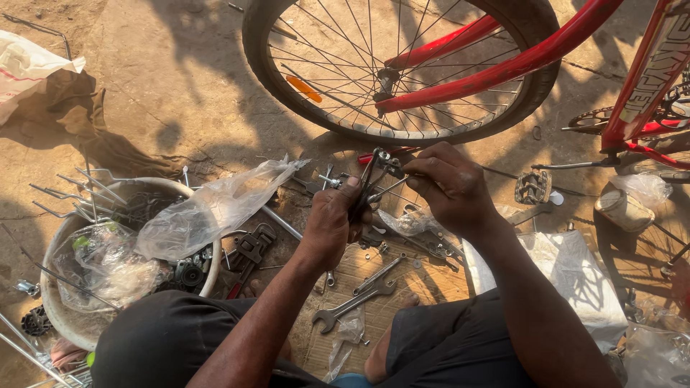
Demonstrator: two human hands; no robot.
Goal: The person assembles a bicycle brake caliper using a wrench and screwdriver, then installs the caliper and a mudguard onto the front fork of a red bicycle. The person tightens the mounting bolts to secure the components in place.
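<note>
My left hand (335,219) grips the handles of a pair of pliers (368,181), whose jaws point up and away from me. My right hand (447,185) pinches a small metal bicycle part (393,169) at the plier jaws, with a thin rod sticking out of it toward the left. Both hands hover over a wooden board (402,284) on the ground, between my knees. Behind the hands stands a red bicycle with its spoked wheel (402,68).
Open-ended spanners (356,302) lie on the board. A pipe wrench (248,255) rests left of it. A white basin (122,259) holds metal parts and plastic bags. A bicycle pedal (533,187) and a chainring (596,121) sit at right, beside white sacking (575,273).
</note>
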